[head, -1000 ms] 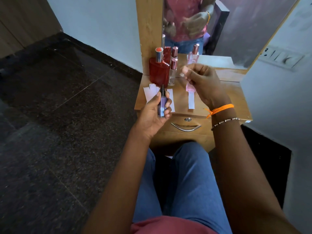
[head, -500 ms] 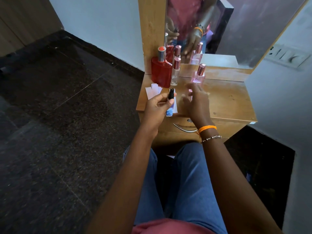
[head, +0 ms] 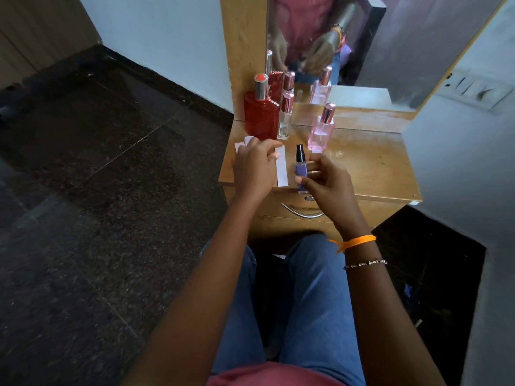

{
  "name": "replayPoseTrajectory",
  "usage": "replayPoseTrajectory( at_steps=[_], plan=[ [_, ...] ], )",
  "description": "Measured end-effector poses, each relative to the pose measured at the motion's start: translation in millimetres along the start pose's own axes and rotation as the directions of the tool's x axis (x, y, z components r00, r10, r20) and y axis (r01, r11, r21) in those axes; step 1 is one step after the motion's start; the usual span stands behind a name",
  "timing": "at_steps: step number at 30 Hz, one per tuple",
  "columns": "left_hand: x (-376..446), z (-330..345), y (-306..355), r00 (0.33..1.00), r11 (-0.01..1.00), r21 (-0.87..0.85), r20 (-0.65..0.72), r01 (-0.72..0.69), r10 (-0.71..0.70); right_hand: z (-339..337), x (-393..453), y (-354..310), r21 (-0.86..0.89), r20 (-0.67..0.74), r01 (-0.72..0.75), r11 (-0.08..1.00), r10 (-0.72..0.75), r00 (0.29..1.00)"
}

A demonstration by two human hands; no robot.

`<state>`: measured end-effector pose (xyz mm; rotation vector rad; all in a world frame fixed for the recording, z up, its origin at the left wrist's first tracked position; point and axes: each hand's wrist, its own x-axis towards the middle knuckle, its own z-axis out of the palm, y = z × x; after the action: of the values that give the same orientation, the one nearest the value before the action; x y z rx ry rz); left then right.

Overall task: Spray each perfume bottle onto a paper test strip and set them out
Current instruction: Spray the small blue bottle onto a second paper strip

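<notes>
Gripping purple bottle [head: 301, 174], right hand [head: 327, 185]; left hand [head: 255, 169] fingers loose over paper strips [head: 281, 165]; no legible labels.

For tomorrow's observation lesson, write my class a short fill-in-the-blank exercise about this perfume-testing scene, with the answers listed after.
1. The purple bottle is held in the person's ____ hand.
2. The left hand reaches over the white paper ____ lying on the wooden table.
3. The clear bottle stands between the pink bottle and the ____ bottle.
4. The purple bottle's spray top is coloured ____.

Answers: right; strips; red; black
</notes>
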<state>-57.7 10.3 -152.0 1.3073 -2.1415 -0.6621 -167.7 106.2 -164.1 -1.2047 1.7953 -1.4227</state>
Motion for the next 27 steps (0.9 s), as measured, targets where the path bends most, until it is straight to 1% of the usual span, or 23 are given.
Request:
replayPoseTrajectory(
  at_steps=[1, 3, 6, 8, 13, 18, 20, 22, 25, 27],
  plan=[
    [4.1, 2.4, -0.5, 1.000, 0.992, 0.121, 0.001, -0.020, 0.020, -1.3, 0.2, 0.5, 0.002, -0.002, -0.001, 1.000, 0.001, 1.000],
    [10.9, 7.3, -1.6, 0.997, 0.961, 0.271, 0.073, -0.053, 0.034, -3.3, 0.8, 0.1, 0.021, -0.002, 0.004, 1.000, -0.004, 1.000],
    [16.2, 16.1, -3.6, 0.984, 0.931, 0.356, 0.175, -0.081, 0.018, -5.5, 1.4, 0.0, 0.052, -0.005, 0.004, 0.999, -0.004, 1.000],
    [15.7, 19.6, -3.6, 0.980, 0.928, 0.363, 0.201, -0.078, 0.004, -6.9, 1.7, 1.9, 0.058, -0.003, 0.002, 0.998, -0.002, 1.000],
    [12.3, 20.6, -2.6, 0.989, 0.940, 0.333, 0.148, -0.069, 0.020, -7.9, -1.3, -0.8, 0.137, 0.025, 0.002, 0.991, -0.005, 1.000],
    [15.1, 20.8, 0.9, 0.971, 0.904, 0.418, 0.241, -0.096, -0.009, -6.4, -3.1, -4.9, 0.182, 0.036, -0.002, 0.983, -0.005, 0.999],
    [17.2, 20.3, 1.0, 0.970, 0.903, 0.419, 0.243, -0.098, -0.008, -6.2, -3.6, -5.0, 0.187, 0.040, -0.007, 0.982, 0.000, 0.999],
    [16.6, 20.2, 0.5, 0.978, 0.914, 0.393, 0.207, -0.099, 0.018, -6.1, -4.5, -6.3, 0.213, 0.045, -0.015, 0.977, 0.005, 0.999],
    [12.8, 17.3, 1.6, 0.992, 0.941, 0.324, 0.104, -0.100, 0.069, -6.5, -6.1, -8.8, 0.245, 0.062, -0.022, 0.969, 0.007, 0.998],
    [10.9, 12.0, 4.6, 0.996, 0.962, 0.260, 0.043, -0.083, 0.074, -6.6, -7.3, -8.6, 0.277, 0.094, -0.041, 0.960, 0.015, 0.995]
  ],
)
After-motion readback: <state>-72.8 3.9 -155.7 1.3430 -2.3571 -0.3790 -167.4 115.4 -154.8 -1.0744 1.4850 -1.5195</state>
